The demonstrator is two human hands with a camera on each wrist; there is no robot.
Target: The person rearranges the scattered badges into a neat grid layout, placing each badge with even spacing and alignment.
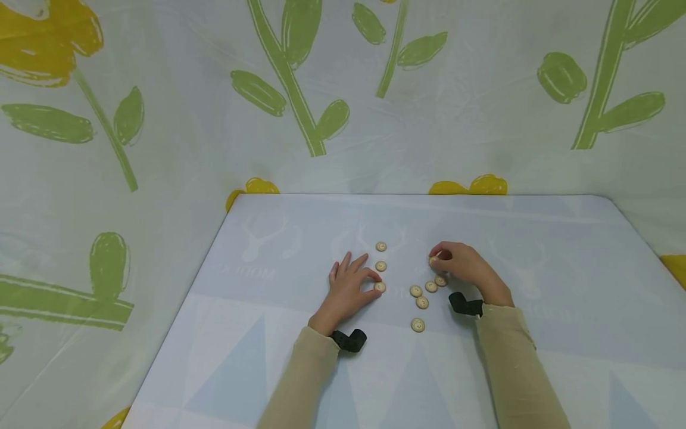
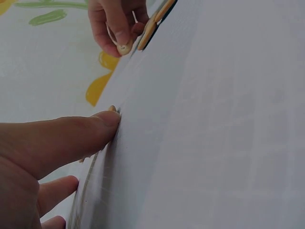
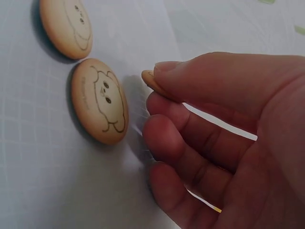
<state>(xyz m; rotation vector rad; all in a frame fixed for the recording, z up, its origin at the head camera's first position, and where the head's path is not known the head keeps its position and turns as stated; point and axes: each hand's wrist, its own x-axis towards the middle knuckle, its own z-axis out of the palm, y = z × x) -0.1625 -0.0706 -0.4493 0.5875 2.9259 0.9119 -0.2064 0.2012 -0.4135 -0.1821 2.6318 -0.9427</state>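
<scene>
In the head view my left hand lies low over the table, thumb and index finger at either edge of a round wooden button. Its other fingers are spread. The left wrist view shows the thumb against that button's rim. My right hand pinches another wooden button between thumb and fingertips, tilted on edge close over the table. Beneath it lies a loose button with a cartoon animal drawn on its face. Two more buttons, one of them the middle button, line up beyond the left hand's button.
Several loose buttons lie between the hands, including a pair almost overlapping and a nearer single button. The table has a pale triangle-patterned cover; its far edge meets a flower-print cloth. Black cameras sit on both wrists.
</scene>
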